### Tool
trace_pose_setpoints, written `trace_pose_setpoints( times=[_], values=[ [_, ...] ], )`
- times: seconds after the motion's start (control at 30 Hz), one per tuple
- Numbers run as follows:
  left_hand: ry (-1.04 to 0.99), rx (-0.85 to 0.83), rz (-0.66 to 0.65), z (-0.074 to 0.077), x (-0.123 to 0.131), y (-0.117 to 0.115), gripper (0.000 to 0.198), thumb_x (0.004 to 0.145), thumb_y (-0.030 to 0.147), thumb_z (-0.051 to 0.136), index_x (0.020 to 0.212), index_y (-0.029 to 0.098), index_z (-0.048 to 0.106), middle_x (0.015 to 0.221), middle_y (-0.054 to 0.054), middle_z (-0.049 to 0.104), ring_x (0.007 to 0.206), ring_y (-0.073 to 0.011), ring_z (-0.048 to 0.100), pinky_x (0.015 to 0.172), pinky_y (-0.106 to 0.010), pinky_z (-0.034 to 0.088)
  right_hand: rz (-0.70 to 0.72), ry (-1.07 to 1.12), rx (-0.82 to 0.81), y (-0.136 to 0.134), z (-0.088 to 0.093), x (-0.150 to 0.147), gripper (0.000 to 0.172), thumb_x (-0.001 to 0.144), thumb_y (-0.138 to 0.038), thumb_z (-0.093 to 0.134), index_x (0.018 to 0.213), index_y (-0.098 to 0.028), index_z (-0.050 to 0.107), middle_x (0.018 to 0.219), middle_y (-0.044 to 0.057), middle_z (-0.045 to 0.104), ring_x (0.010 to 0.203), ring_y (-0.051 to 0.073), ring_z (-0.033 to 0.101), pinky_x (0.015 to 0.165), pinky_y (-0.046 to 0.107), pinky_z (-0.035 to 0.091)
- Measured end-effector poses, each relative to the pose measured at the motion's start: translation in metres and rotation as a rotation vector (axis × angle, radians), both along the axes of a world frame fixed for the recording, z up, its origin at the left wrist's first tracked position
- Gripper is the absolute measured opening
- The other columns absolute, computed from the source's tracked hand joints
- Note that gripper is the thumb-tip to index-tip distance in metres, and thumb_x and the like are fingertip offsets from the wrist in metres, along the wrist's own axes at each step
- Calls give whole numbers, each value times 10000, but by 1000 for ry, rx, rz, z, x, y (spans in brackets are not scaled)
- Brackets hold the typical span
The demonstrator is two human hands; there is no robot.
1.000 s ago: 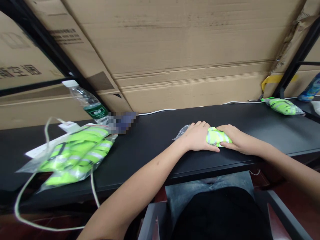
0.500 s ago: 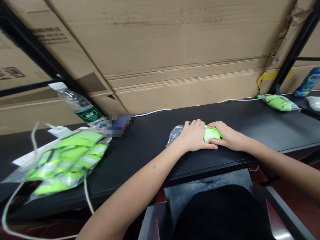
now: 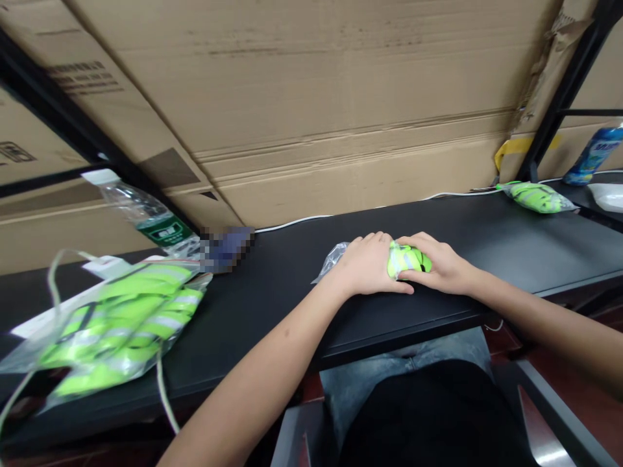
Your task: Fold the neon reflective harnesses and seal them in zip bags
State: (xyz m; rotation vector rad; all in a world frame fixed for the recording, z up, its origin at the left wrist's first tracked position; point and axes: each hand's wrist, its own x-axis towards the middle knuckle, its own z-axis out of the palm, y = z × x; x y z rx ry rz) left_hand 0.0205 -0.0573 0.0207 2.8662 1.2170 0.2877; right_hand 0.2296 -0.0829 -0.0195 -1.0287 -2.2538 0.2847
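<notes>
Reflective neon vest [image 3: 407, 259] squeezed between my clenched left hand [image 3: 367, 264] and right hand [image 3: 438, 264], plastic bag [image 3: 331, 261] just beside, the bottle's green label [image 3: 163, 231] unreadable

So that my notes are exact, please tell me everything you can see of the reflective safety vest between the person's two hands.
The fluorescent yellow-green reflective safety vest is folded or rolled into a small, tight bundle. Its thin fabric looks synthetic, with a silvery reflective stripe and a dark patch or edge at the right end. The left hand and right hand press it from both sides and hide most of it, so its full shape cannot be seen. It sits above the black tabletop, near a clear plastic bag.
</notes>
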Motion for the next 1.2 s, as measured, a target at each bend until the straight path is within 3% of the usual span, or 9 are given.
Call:
trace_pose_setpoints(
  times=[0.13, 0.33, 0.5, 0.6, 0.73, 0.87, 0.97, 1.07, 1.2],
  values=[
    [-82, 13, -24, 1, -2, 4, 799, 582, 743, 747, 1105, 162, 578, 1103, -122, 654, 1015, -336, 624, 872, -440, 465, -81, 142, 65, 1, 5, -13, 545, 789, -444, 755, 1252, -216, 580, 1161, 102, 677, 1045, 281, 655, 913, 449, 523],
    [-165, 24, 3, 1, -4, 11, 638, 647, 538, 744, 1155, 193, 573, 1121, -106, 657, 1032, -332, 611, 879, -450, 467, -252, 454, 3, 7, 9, -39, 513, 569, -386, 865, 991, -232, 617, 1050, 60, 723, 945, 272, 685, 850, 440, 534],
    [-272, 64, 38, -3, -6, 19, 560, 679, 350, 688, 1213, 223, 574, 1210, -88, 652, 1140, -315, 593, 972, -451, 455, -283, 461, 136, 19, 21, -54, 333, 537, -297, 844, 805, -226, 658, 985, 39, 726, 926, 268, 676, 904, 490, 480],
    [-422, 46, 35, -1, -13, 24, 450, 694, 330, 680, 1130, 225, 641, 1157, -69, 692, 1081, -286, 636, 940, -412, 477, -264, 424, 108, 31, 36, -59, 242, 562, -323, 847, 720, -221, 695, 885, 19, 734, 843, 247, 677, 880, 476, 476],
    [-701, -149, 89, 6, -24, 26, 137, 675, 293, 704, 763, 193, 670, 724, -7, 676, 691, -193, 632, 672, -315, 475, -112, 440, -73, 39, 52, -59, 306, 796, -513, 720, 757, -211, 747, 821, 29, 743, 784, 213, 676, 723, 358, 501],
    [-1104, -492, 94, 12, -25, 22, 236, 670, 347, 788, 736, 166, 651, 706, -14, 663, 642, -164, 618, 628, -292, 483, -34, 562, 118, 36, 60, -59, 410, 1000, -514, 444, 1007, -210, 720, 984, 42, 741, 925, 200, 678, 828, 348, 516],
    [-1324, -760, 24, 14, -21, 17, 331, 659, 346, 824, 898, 165, 684, 830, -44, 720, 731, -200, 684, 721, -336, 547, 50, 484, 281, 38, 67, -61, 345, 996, -457, 478, 1157, -227, 679, 1122, 52, 722, 1038, 203, 663, 928, 371, 509],
    [-1398, -941, 12, 14, -18, 13, 370, 651, 326, 835, 949, 161, 689, 815, -61, 735, 715, -224, 708, 727, -384, 577, 148, 473, 213, 51, 74, -64, 285, 952, -424, 572, 1119, -243, 716, 1120, 33, 741, 1032, 200, 682, 930, 374, 527],
    [-1446, -1032, 32, 13, -18, 12, 423, 598, 286, 865, 964, 166, 691, 819, -57, 742, 722, -224, 714, 742, -392, 586, 174, 548, 91, 69, 71, -67, 257, 863, -415, 691, 1050, -250, 757, 1116, 24, 757, 1030, 213, 700, 932, 392, 543]
  ],
)
